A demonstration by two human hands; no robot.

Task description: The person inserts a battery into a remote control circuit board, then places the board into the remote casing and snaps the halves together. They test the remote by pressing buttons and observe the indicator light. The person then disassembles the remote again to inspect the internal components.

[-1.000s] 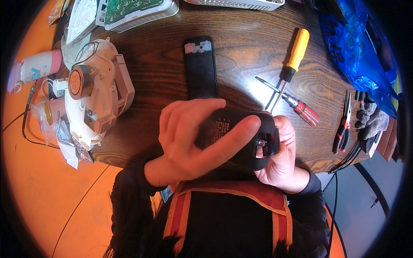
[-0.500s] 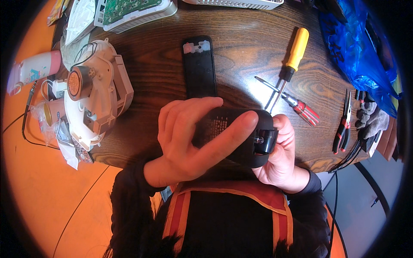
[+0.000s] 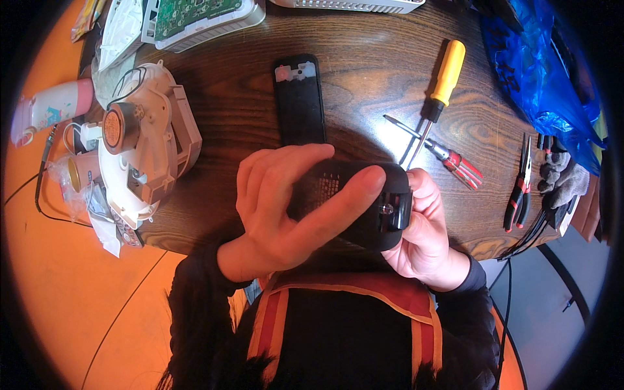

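Note:
Above the table's near edge I hold a black rounded housing [image 3: 325,188] with a grid of small holes on its face. My left hand [image 3: 276,218] is wrapped around it, thumb stretched across the top and fingers over the far side. At the housing's right end sits a glossy black part [image 3: 396,212] with something shiny and clear in it. The thumb and fingers of my right hand [image 3: 429,234] are closed at this end, against the glossy part. Beyond my left fingers lies a flat black panel [image 3: 299,104] with a translucent piece at its far end.
A yellow-handled screwdriver [image 3: 448,71] crosses a red-handled one [image 3: 461,168] on the table. Pliers [image 3: 519,188], grey gloves [image 3: 564,179] and a blue plastic bag [image 3: 539,84] lie right. A cream housing with a motor [image 3: 146,149] stands left, a green circuit board [image 3: 195,16] behind.
The glossy part, which stuck out tilted at the housing's right end, now sits closer against it. My right hand has shifted slightly left; my left hand keeps nearly the same grip.

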